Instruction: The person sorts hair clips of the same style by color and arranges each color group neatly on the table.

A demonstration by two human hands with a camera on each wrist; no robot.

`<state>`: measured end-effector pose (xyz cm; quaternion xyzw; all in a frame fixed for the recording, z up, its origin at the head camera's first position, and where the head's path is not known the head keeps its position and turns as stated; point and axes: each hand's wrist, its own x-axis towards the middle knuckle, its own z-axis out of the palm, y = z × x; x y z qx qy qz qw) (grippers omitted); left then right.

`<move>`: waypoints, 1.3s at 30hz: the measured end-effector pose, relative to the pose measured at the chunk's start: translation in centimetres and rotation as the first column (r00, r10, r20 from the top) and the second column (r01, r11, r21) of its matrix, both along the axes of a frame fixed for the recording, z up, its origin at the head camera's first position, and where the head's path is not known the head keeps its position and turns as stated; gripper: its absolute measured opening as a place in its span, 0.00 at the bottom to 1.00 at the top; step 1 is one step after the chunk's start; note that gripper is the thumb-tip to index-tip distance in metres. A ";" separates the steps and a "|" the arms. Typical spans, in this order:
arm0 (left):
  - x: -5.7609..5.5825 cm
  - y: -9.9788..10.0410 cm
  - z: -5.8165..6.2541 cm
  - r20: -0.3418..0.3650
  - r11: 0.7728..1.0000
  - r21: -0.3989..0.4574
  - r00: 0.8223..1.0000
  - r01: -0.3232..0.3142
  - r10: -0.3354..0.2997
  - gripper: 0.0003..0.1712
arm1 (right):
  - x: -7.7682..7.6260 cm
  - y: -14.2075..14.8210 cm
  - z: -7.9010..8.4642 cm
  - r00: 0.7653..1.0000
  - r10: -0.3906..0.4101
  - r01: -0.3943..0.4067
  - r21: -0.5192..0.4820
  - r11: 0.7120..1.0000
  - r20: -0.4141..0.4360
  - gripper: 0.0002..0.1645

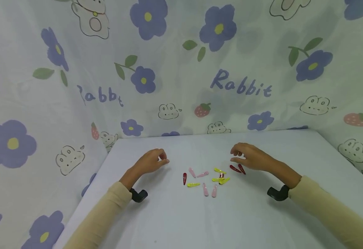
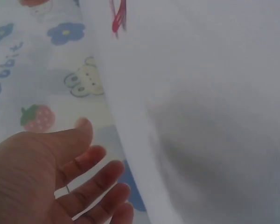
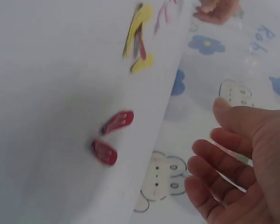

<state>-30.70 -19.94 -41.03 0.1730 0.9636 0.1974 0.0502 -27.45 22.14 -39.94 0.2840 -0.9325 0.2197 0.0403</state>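
Observation:
Several small snap hair clips in red, yellow and pink lie scattered on the white table between the two hands. My left hand [image 1: 151,161] hovers left of them with fingers loosely bent and holds nothing; the nearest is a red hair clip [image 1: 185,178]. Above two dark red hair clips [image 1: 238,169] on the right is my right hand [image 1: 252,156], its fingers relaxed and nothing in them. Pink hair clips [image 1: 205,189] and yellow hair clips [image 1: 193,185] fill the middle. One red hair clip [image 1: 221,175] is partly covered by yellow ones. The right wrist view shows the red pair [image 3: 118,122] blurred.
A white cloth-like surface covers the table [image 1: 175,218]. Behind and at both sides hangs a curtain [image 1: 181,86] printed with flowers, rabbits and strawberries. Each wrist carries a black camera; the left one [image 1: 139,195] stands just above the table.

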 end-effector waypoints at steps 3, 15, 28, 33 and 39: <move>0.1 0.4 0.0 0.019 1.000 0.015 1.000 0.022 -0.023 0.10 | 0.1 -1.2 -0.2 0.998 0.004 -0.003 -0.014 1.000 0.066 0.14; 1.3 3.3 -1.2 0.114 0.984 0.130 0.984 0.121 -0.136 0.11 | 0.2 -3.4 -2.2 0.974 0.038 -0.035 -0.018 0.999 0.223 0.13; 1.8 4.7 -2.9 0.134 0.965 0.199 0.971 0.171 -0.200 0.13 | 0.7 -4.6 -3.9 0.963 0.007 0.009 -0.059 0.998 0.268 0.09; 1.8 5.1 -3.4 0.120 0.964 0.189 0.970 0.188 -0.213 0.10 | 0.8 -4.4 -4.3 0.962 0.014 0.004 -0.067 0.998 0.274 0.08; 2.0 5.4 -3.5 0.091 0.969 0.170 0.976 0.181 -0.199 0.07 | 0.8 -4.4 -4.3 0.961 0.015 0.004 -0.069 0.998 0.275 0.08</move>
